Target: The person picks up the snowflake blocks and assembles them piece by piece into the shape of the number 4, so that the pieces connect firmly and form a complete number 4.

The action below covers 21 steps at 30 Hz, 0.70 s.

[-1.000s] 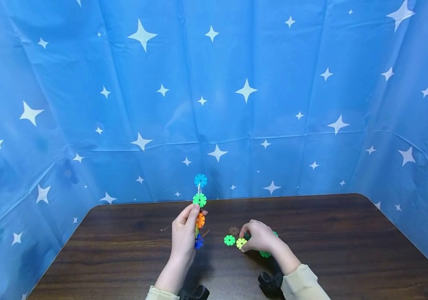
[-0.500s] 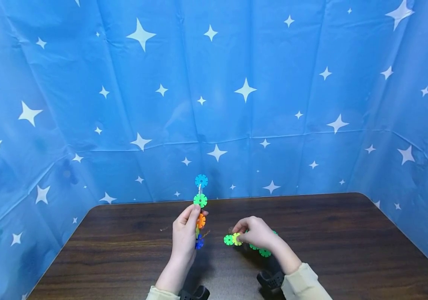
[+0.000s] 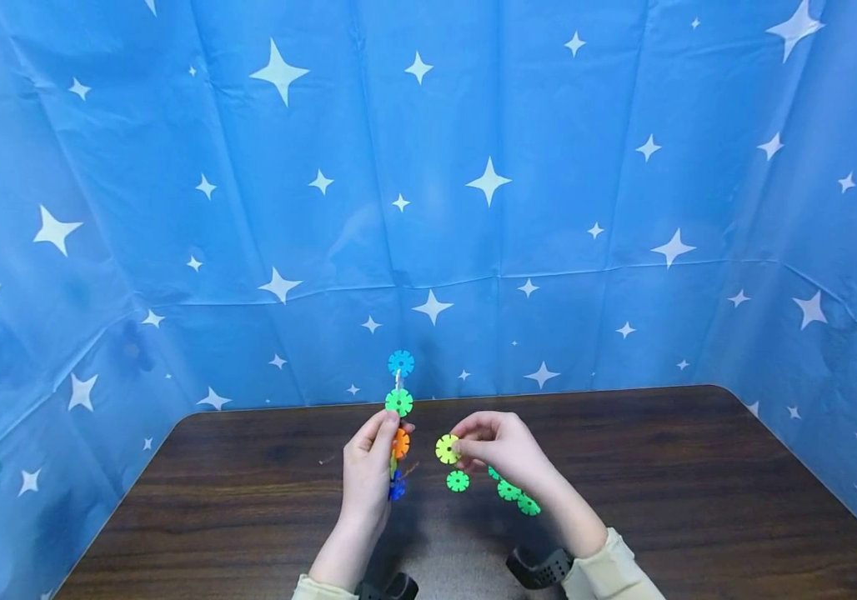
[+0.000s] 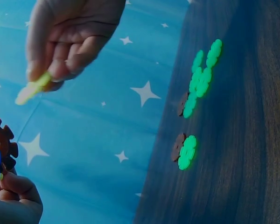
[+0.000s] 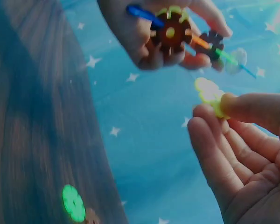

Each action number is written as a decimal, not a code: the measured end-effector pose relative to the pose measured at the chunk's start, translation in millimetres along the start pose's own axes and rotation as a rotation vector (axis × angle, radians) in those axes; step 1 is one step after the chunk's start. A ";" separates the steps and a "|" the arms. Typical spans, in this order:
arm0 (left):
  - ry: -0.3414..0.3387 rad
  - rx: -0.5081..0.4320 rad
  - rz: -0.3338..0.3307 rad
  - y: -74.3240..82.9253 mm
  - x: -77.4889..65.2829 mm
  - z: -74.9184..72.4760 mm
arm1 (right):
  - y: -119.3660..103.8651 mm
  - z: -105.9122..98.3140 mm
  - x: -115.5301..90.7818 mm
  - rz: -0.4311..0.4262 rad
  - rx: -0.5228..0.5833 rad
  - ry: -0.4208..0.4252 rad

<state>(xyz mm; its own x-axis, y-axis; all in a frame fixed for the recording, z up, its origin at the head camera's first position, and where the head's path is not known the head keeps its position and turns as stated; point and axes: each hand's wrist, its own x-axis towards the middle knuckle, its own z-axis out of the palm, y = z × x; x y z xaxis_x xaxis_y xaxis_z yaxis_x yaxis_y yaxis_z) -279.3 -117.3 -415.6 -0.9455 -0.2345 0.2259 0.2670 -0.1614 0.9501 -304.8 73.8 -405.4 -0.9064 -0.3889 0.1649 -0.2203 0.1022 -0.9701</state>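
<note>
My left hand (image 3: 368,458) grips a chain of interlocked notched plastic discs, held upright over the table. From the top it shows a light blue disc (image 3: 401,363), a clear one seen edge-on, a green disc (image 3: 399,403), an orange disc (image 3: 402,443) and a dark blue disc (image 3: 397,487). A brown disc (image 5: 170,39) of the chain faces the right wrist view; fingers hide part of the middle. My right hand (image 3: 509,450) pinches a yellow disc (image 3: 446,449) by its edge between thumb and fingertips, a short gap to the right of the chain.
On the dark wooden table (image 3: 248,500) lies a loose green disc (image 3: 458,481), with a brown disc (image 4: 178,147) beside it. Several more green discs (image 3: 509,490) lie partly under the right forearm. A blue star-patterned curtain (image 3: 443,208) stands behind the table.
My right hand has lifted the yellow disc off the table and carried it up and left, towards the chain. The left hand stays nearly still with the chain.
</note>
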 end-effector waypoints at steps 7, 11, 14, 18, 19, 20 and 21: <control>0.000 -0.002 0.007 0.0 -0.8 1.4 | -7.2 7.1 -3.1 0.049 0.116 0.015; 0.002 0.004 0.015 0.1 -0.5 2.1 | -8.4 13.0 -4.1 0.040 0.098 0.019; 0.002 0.010 0.020 0.4 -0.6 2.3 | -8.4 16.5 -3.9 0.031 0.085 0.021; 0.001 0.007 0.017 0.8 -1.4 2.5 | -7.7 18.8 -3.4 0.020 0.077 0.019; 0.000 0.005 0.015 0.7 -1.4 2.4 | -7.5 19.1 -3.4 0.019 0.075 0.018; -0.001 0.003 0.013 0.8 -1.5 2.5 | -7.2 19.4 -3.5 0.017 0.072 0.016; -0.001 0.002 0.011 0.8 -1.5 2.6 | -7.1 19.7 -3.7 0.017 0.067 0.016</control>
<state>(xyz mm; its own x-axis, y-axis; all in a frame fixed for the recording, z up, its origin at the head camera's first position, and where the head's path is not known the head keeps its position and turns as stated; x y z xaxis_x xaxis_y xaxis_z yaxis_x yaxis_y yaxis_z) -278.2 -114.6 -414.6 -0.9428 -0.2350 0.2366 0.2770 -0.1569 0.9480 -292.8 56.5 -402.6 -0.9158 -0.3726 0.1502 -0.1802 0.0468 -0.9825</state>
